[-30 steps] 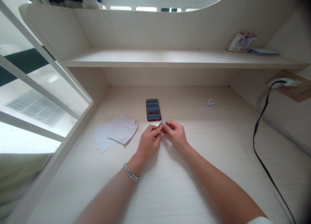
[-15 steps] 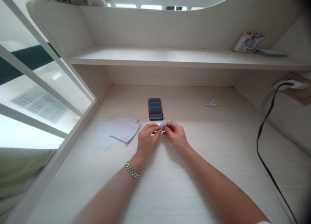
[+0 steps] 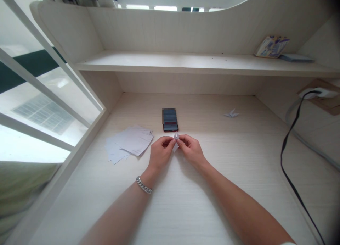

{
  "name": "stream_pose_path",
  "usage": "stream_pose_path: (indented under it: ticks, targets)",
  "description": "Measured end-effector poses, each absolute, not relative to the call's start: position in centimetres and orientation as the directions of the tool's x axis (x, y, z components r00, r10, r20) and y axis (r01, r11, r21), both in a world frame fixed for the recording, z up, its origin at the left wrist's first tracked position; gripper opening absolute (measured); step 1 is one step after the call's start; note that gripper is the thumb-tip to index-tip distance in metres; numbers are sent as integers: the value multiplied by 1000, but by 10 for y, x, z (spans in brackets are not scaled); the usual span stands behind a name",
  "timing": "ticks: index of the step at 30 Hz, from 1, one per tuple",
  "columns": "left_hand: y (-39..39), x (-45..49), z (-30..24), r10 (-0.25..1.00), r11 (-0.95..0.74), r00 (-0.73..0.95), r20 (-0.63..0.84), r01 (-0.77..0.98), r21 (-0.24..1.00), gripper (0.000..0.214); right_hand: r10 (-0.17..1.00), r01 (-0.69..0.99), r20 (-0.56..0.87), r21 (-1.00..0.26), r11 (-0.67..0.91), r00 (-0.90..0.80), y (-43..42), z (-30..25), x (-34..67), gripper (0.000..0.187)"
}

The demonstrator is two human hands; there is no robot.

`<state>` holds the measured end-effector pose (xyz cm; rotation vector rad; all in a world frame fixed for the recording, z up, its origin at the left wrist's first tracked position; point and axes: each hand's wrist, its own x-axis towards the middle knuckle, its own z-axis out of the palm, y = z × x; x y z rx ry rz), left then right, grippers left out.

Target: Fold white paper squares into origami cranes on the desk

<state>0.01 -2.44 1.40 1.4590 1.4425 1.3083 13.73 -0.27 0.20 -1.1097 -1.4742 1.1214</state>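
Bright light fills my view, glaring nearly white behind the rails (image 3: 37,132) at left and along the top edge. My left hand (image 3: 160,151) and right hand (image 3: 192,150) cast soft shadows on the pale worktop (image 3: 233,160); the folded paper (image 3: 176,135) lacks fine detail. The upper right corner is dark, the green cloth (image 3: 23,195) blurry, the phone (image 3: 170,127) mostly pixelated.

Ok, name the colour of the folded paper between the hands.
The folded paper is white; see the head view.
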Motion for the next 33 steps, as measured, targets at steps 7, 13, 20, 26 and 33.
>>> stream_pose_path:
  ticks: [7, 13, 20, 26, 33]
  targets:
    - [-19, 0, 8, 980, -133, -152, 129, -16, 991, 26, 973, 52, 123, -989, 136, -197, -2, 3, 136, 24]
    - [-17, 1, 6, 983, -96, -170, 76, -114, 989, 30, 982, 53, 121, -990, 129, -143, -2, 2, 134, 23]
    - [-17, 1, 8, 995, -38, -100, 24, -144, 989, 34, 987, 87, 100, -990, 111, -123, -3, 5, 136, 24]
    - [-17, -1, 8, 989, -49, -145, 26, -158, 986, 38, 988, -68, 36, -997, 26, -150, -4, 7, 133, 29]
    - [-18, 0, 9, 988, -64, -149, 46, -119, 991, 34, 987, -154, -30, -987, -55, -161, -1, 4, 134, 31]
